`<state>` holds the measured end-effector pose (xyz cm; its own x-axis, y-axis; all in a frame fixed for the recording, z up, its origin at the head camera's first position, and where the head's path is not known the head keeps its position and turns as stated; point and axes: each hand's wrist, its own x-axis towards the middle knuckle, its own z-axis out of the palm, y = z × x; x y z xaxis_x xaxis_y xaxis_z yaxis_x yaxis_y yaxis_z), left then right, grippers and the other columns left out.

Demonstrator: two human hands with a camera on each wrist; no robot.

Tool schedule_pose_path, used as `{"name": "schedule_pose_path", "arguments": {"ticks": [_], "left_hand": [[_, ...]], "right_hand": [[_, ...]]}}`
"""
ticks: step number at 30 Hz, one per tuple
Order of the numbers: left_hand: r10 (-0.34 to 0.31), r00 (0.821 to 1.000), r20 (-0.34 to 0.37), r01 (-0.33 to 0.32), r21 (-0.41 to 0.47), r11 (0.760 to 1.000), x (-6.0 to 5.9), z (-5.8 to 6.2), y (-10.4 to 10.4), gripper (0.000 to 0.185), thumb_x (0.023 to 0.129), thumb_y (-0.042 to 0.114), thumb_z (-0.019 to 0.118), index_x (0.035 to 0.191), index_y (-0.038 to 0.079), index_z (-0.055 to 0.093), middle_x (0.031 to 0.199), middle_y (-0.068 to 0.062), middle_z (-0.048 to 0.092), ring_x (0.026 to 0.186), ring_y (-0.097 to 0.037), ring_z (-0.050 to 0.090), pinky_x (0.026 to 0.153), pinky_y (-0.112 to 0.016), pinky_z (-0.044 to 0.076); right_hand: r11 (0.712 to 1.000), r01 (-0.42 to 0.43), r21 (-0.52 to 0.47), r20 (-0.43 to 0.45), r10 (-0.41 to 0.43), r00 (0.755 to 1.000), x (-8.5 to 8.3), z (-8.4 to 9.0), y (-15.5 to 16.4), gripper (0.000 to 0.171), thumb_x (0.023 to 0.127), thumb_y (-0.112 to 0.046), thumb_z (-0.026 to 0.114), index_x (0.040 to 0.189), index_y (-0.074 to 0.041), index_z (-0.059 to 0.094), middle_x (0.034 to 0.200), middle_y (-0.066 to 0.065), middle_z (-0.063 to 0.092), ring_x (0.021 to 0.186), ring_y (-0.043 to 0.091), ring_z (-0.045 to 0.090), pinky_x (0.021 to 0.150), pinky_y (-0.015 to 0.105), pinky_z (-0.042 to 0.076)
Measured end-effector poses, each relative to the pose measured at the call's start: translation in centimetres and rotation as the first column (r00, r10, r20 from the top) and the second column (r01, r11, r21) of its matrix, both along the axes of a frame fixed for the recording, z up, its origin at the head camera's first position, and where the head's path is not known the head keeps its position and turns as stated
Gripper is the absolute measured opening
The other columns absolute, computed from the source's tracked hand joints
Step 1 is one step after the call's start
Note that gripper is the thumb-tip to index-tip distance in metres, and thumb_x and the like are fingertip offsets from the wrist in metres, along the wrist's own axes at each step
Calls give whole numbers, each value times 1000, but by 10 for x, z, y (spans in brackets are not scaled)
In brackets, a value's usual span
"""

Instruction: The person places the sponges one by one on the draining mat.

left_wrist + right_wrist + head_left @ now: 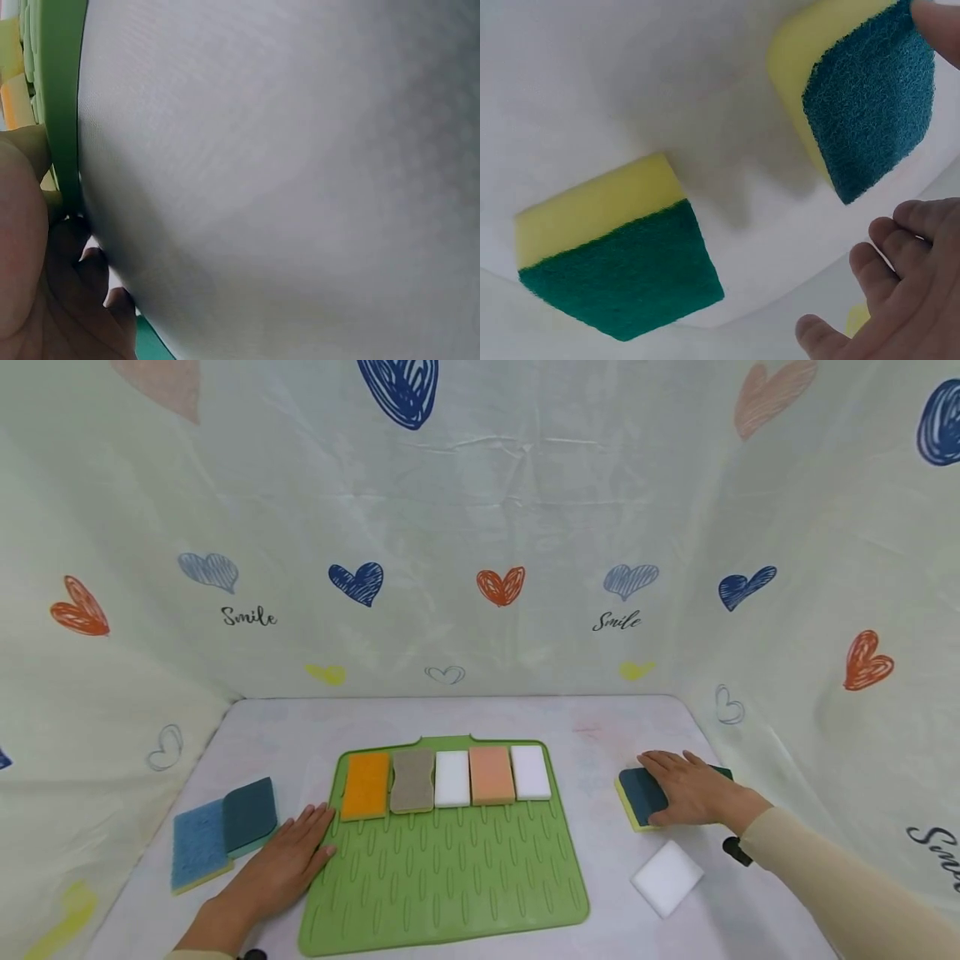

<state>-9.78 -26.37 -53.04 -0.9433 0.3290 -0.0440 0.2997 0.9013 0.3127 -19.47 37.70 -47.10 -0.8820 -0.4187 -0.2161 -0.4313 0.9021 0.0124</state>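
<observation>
A sponge with a dark blue pad (640,793) and a yellow body lies on the desk (420,714) to the right of the green mat (450,885), pad facing up, partly covered by the right hand (690,792). That hand's grip is loose: the fingers reach out over the sponge rather than curling round it, and in the right wrist view the thumb overlaps a corner of the pad while the other fingertips stand apart from it; how firmly the thumb touches cannot be told. Just beyond the hand lies a second sponge with a green pad (630,277), also yellow below, mostly hidden in the head view. Nearer the person, a white sponge (667,878) lies turned cornerwise on the desk. The left hand (277,864) has its fingers extended, gripping nothing that can be made out, with thumb and fingertips at the left edge of the mat. Along the mat's far end stands a row, left to right: an orange sponge (365,785), a grey sponge (412,779), a narrow white block (452,778), a peach sponge (492,774) and another white block (531,772). Left of the left hand, a light blue sponge (198,843) and a dark teal sponge (250,814) lie side by side. Behind everything hangs a pale curtain (435,510) printed with hearts and "Smile".
</observation>
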Motion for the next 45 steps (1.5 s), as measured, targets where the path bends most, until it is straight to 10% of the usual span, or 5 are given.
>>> {"name": "schedule_pose_path", "arguments": {"ticks": [14,20,28,45], "left_hand": [[8,1000,14,-8,5,1000,2,-2,-2,64,110,35,57,159,-3,43,163,-25,44,153,-48,37,121,-67,32],[12,1000,14,-12,8,1000,3,-2,-2,64,109,34,58,158,-4,43,162,-26,44,152,-49,37,121,-67,32],[15,1000,16,-15,-2,1000,4,-2,-5,64,109,36,57,159,-2,43,162,-25,44,153,-48,37,122,-66,32],[10,1000,7,-10,-18,1000,-1,1,-1,64,109,34,58,160,-3,41,163,-24,43,154,-48,36,122,-66,33]], "right_hand": [[1000,2,-14,50,-1,999,-1,-11,0,103,74,-42,93,153,5,45,154,26,50,139,49,51,114,70,41],[997,-11,-72,-137,1,991,-11,-10,-5,103,72,-46,95,144,10,49,143,29,53,128,46,53,104,65,51],[996,-76,-50,-455,45,889,-19,-10,-18,107,67,-57,93,137,11,50,130,30,56,117,46,56,96,64,52],[993,-81,-87,-478,30,878,-27,0,-61,111,68,-65,90,140,10,50,133,28,56,119,46,56,98,63,51]]}}
